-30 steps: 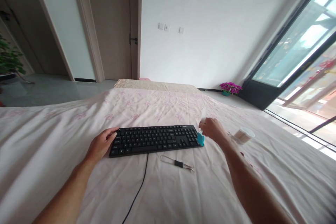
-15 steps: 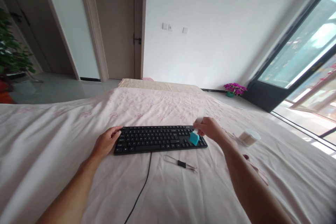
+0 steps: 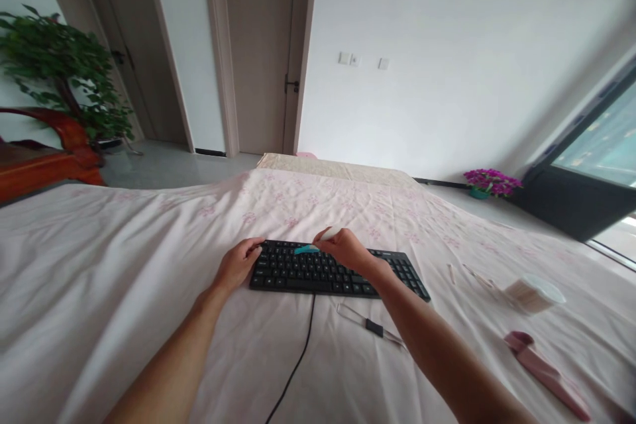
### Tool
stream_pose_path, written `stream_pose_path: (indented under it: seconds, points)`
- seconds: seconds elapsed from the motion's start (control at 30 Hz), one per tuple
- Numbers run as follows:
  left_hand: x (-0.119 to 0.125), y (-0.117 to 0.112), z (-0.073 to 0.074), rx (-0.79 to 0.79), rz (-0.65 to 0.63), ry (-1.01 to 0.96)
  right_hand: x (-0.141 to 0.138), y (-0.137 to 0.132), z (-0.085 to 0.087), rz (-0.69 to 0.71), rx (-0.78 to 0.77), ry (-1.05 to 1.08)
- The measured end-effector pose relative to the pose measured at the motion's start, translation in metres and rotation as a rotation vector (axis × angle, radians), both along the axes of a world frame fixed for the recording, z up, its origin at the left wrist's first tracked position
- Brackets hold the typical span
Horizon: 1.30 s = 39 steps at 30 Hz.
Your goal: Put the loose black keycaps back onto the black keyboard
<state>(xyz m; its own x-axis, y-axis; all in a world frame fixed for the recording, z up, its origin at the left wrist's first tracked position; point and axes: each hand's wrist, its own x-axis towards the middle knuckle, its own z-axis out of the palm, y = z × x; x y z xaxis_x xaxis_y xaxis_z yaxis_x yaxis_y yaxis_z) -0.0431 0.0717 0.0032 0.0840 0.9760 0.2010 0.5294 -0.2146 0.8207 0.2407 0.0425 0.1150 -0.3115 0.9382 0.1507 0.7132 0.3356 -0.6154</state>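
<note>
A black keyboard [image 3: 303,268] lies flat on the pale pink cloth, its cord [image 3: 297,364] running toward me. My left hand [image 3: 238,264] grips the keyboard's upper left corner, thumb and fingers closed on its edge. Closed around the pale handle of a small brush is my right hand [image 3: 342,246]. The brush's teal head [image 3: 306,249] is over the upper left-middle keys; whether it touches them I cannot tell. Just below the keyboard is a wire keycap puller [image 3: 373,327] with a black middle, partly covered by my right forearm.
To the right are a clear tub of cotton swabs [image 3: 534,294], some loose swabs [image 3: 452,273] and a folded pink cloth [image 3: 546,371]. The floral bed cover [image 3: 199,212] is wrinkled. Beyond stand a wooden chair [image 3: 54,152], a leafy plant [image 3: 64,73] and purple flowers [image 3: 491,181].
My right hand has carried the brush leftward, from the keyboard's right end to its upper left-middle keys. My left hand stays on the left corner. The view has turned left.
</note>
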Motion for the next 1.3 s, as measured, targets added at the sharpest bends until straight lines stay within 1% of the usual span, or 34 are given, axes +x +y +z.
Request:
stream_pose_path:
  seconds: [0.07,0.1,0.17,0.23,0.3,0.4,0.47,0.53,0.6,0.67,0.7,0.8,0.87,1.0,1.1,1.17,1.2,1.27,1.3]
  points:
    - [0.0,0.0,0.0,0.008,0.008,0.0,0.01,-0.002,0.011,-0.151,0.049,-0.252]
    - [0.001,0.001,0.0,0.011,0.009,-0.002,0.014,-0.003,0.016,-0.216,0.078,-0.324]
    - [0.001,0.002,0.0,0.017,0.01,-0.01,0.017,-0.005,0.024,-0.322,0.147,-0.396]
    - [0.001,0.003,-0.001,0.027,0.011,-0.017,0.01,-0.004,0.025,-0.357,0.177,-0.364]
    - [0.0,0.003,-0.002,0.037,0.011,-0.009,-0.007,-0.002,0.022,-0.334,0.152,-0.215]
    - [-0.001,0.003,-0.002,0.042,0.009,0.015,-0.046,0.007,0.009,-0.248,0.073,0.093]
    - [-0.001,0.003,-0.002,0.042,0.01,0.023,-0.071,0.012,0.0,-0.21,0.042,0.214]
    - [-0.001,0.003,-0.001,0.047,0.01,0.026,-0.092,0.015,-0.007,-0.203,0.043,0.232]
    - [-0.001,0.003,0.0,0.049,0.01,0.026,-0.103,0.013,-0.01,-0.21,0.051,0.171]
    - [0.0,0.003,0.0,0.039,0.01,0.024,-0.106,0.007,-0.011,-0.181,0.045,0.063]
    - [0.0,0.003,0.001,0.035,0.013,0.024,-0.104,0.003,-0.009,-0.143,0.033,0.0]
    - [0.0,0.003,0.0,0.047,0.017,0.023,-0.095,-0.008,-0.002,0.039,-0.019,-0.143]
    - [0.0,0.003,-0.001,0.067,0.006,0.012,-0.09,-0.011,0.005,0.121,-0.041,-0.145]
    - [-0.001,0.003,-0.002,0.066,0.008,0.017,-0.093,-0.009,0.015,0.11,0.008,0.017]
    - [0.0,0.003,-0.001,0.05,0.013,0.031,-0.099,-0.007,0.014,0.176,0.057,0.087]
    - [0.0,0.003,-0.001,0.049,0.02,0.026,-0.099,-0.008,0.011,0.23,0.057,0.058]
    - [0.0,0.003,0.0,0.047,0.024,0.022,-0.096,-0.01,0.011,0.232,0.054,0.02]
    - [0.001,0.002,0.001,0.041,0.025,0.017,-0.086,-0.013,0.013,0.193,0.054,-0.115]
    - [0.001,0.002,0.001,0.037,0.022,0.014,-0.079,-0.016,0.016,0.162,0.059,-0.218]
